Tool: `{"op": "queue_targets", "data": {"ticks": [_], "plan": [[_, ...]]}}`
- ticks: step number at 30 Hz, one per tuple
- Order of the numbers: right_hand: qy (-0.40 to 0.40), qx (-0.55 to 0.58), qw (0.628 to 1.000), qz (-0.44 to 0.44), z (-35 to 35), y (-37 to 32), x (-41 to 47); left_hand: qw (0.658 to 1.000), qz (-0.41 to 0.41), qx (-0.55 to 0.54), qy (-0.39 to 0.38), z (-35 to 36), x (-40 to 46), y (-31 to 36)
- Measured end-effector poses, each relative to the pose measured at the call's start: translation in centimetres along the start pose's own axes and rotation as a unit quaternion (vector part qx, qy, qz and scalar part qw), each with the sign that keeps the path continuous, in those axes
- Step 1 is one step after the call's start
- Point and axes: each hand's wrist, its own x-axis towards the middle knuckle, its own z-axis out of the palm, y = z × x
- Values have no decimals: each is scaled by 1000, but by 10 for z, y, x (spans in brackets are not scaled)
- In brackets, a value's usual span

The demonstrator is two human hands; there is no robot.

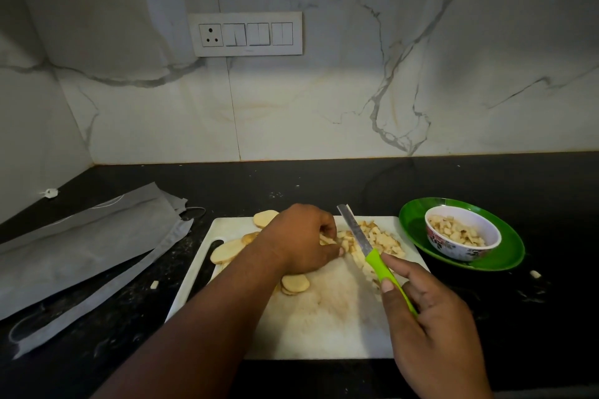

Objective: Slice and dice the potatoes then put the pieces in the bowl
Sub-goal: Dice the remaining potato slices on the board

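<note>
At the left edge of the frame I see grey bags (81,249) lying flat on the black counter (324,185), with a small white plug (50,193) near the corner above them and one stray potato bit (155,284) on the counter just below the bags' right end. Moving right, the white cutting board (291,327) fills the lower centre. On its left part lie potato slices (227,251), some at the board's top edge and a small stack (294,283) just under my left wrist.

My left hand (301,238) sits over the middle of the board, knuckles up, fingers curled down and bunched on a cluster of potato strips (327,240), fingertips pinching them against the board. Just right of those fingertips is the knife (369,253); its blade runs up toward the top of the board, and the green handle comes down into my right hand (431,321) in the lower right. The thumb presses along the handle and the index finger stretches up its far side; the other fingers curl under it.

Beyond the blade, on the upper right of the board, lies a heap of diced potato (382,238). Further right, off the board, a green plate (505,246) holds a floral bowl (463,236) partly filled with diced pieces. One more loose bit (535,274) lies on the counter right of the plate. On the marble wall in the upper left-centre is a switch panel (245,34).
</note>
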Motion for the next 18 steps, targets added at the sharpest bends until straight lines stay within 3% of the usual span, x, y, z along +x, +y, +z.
{"op": "queue_targets", "data": {"ticks": [11, 18], "plan": [[0, -5, 1000, -3, -1, -2, 1, 991, 67, -9, -113, -21, -8, -29], [-8, -1, 1000, 2, -2, -3, -1, 992, 52, -49, -107, -18, -2, -25]]}}
